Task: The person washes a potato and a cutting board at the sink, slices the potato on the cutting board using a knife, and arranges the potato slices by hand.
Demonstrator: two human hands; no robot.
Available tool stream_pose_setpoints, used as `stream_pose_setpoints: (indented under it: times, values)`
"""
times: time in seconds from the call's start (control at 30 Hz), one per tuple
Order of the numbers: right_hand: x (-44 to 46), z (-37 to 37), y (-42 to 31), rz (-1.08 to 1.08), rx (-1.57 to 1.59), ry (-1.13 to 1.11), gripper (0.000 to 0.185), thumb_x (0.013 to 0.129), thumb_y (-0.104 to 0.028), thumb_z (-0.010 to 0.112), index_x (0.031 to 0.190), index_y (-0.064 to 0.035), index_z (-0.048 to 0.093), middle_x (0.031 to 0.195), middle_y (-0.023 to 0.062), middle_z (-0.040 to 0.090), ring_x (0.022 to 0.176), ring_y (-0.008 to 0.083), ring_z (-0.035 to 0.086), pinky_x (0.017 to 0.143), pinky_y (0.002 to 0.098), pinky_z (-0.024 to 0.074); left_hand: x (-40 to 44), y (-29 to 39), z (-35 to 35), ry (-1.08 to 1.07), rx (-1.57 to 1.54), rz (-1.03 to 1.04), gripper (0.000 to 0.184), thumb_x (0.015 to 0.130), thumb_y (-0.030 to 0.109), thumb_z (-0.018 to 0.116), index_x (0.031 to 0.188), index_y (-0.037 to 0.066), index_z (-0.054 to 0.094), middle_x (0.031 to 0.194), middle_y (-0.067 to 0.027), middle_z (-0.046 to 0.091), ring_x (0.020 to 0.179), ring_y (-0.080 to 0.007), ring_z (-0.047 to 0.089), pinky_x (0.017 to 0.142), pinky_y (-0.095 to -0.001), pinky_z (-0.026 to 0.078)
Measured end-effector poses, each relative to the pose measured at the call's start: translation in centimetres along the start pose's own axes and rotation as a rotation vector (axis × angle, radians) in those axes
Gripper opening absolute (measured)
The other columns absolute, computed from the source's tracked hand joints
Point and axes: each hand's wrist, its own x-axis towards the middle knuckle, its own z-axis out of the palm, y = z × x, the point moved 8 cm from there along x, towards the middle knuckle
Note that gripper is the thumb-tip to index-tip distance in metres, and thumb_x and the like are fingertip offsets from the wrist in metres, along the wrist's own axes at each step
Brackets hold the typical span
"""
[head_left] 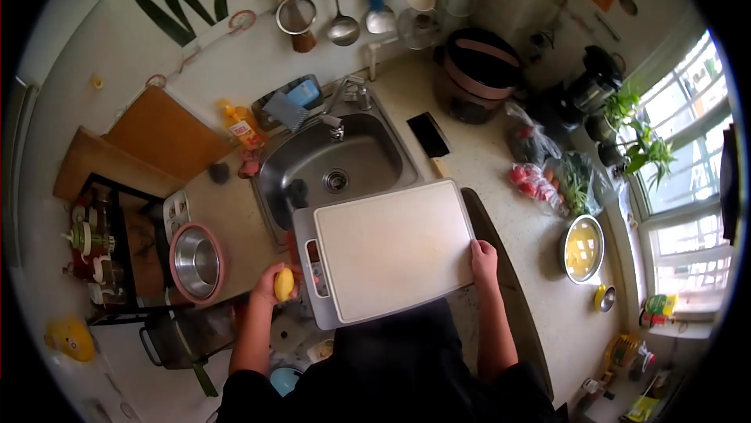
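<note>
My left hand is closed around a yellow oval, which looks like a peeled potato. It is left of the cutting board, a pale board with a grey border and a handle slot on its left side. My right hand grips the board's right edge, with the thumb on top and the other fingers mostly hidden. The board is held in front of my body and overlaps the near edge of the sink.
A steel bowl of yellow pieces stands on the right counter, near bagged vegetables. A rice cooker is at the back. Left of the sink sits a pink-rimmed basin, with wooden boards leaning behind.
</note>
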Motion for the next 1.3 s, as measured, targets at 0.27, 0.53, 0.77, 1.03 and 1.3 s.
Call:
stream_pose_setpoints:
  times: [0.27, 0.53, 0.77, 1.03, 1.3]
  values:
    - [8.0, 17.7, -9.0, -0.133, -0.527, -0.263, 0.041, 0.092, -0.040, 0.058, 0.093, -0.0018, 0.073, 0.089, 0.0241, 0.070, 0.091, 0.0426, 0.068, 0.080, 0.0477, 0.0535, -5.2, 3.6, -4.4, 0.022, -0.186, 0.199, 0.084, 0.090, 0.055, 0.050, 0.145, -0.008, 0.043, 0.126, -0.0288, 0.063, 0.078, -0.0368, 0.069, 0.050, -0.0341, 0.048]
    - [16.7, 31.5, -11.1, -0.131, -0.666, -0.584, 0.050, 0.091, -0.051, 0.053, 0.105, -0.0086, 0.076, 0.107, 0.0241, 0.071, 0.103, 0.0435, 0.066, 0.093, 0.0485, 0.0524, -2.2, 8.9, -2.0, 0.296, -0.245, 0.352, 0.093, 0.089, 0.059, 0.045, 0.151, -0.008, 0.032, 0.099, -0.0317, 0.070, 0.053, -0.0236, 0.060, 0.052, -0.0334, 0.047]
    - [22.0, 40.1, -9.1, -0.172, -0.855, -0.819, 0.067, 0.087, -0.063, 0.053, 0.107, -0.0028, 0.075, 0.108, 0.0275, 0.070, 0.108, 0.0414, 0.066, 0.096, 0.0465, 0.0522, 2.6, 9.9, -1.7, 0.347, -0.321, 0.403, 0.088, 0.089, 0.065, 0.042, 0.156, 0.009, 0.031, 0.117, -0.0303, 0.066, 0.052, -0.0220, 0.056, 0.052, -0.0324, 0.045]
    - [24.3, 45.2, -3.7, -0.057, -0.841, -0.944, 0.069, 0.093, -0.060, 0.044, 0.128, -0.0044, 0.064, 0.130, 0.0271, 0.061, 0.123, 0.0409, 0.058, 0.105, 0.0476, 0.0464, 9.3, 11.7, 1.9, 0.474, -0.249, 0.302, 0.054, 0.099, 0.052, 0.050, 0.132, 0.010, 0.051, 0.110, -0.0238, 0.068, 0.062, -0.0242, 0.064, 0.054, -0.0341, 0.053]
    - [24.8, 47.1, 0.9, -0.006, -0.678, -0.915, 0.069, 0.096, -0.062, 0.036, 0.130, -0.0076, 0.062, 0.132, 0.0284, 0.058, 0.126, 0.0477, 0.051, 0.108, 0.0515, 0.0416, 14.3, 11.9, 2.8, 0.393, -0.180, 0.246, 0.042, 0.102, 0.051, 0.050, 0.122, 0.013, 0.051, 0.109, -0.0199, 0.067, 0.070, -0.0239, 0.068, 0.056, -0.0363, 0.057]
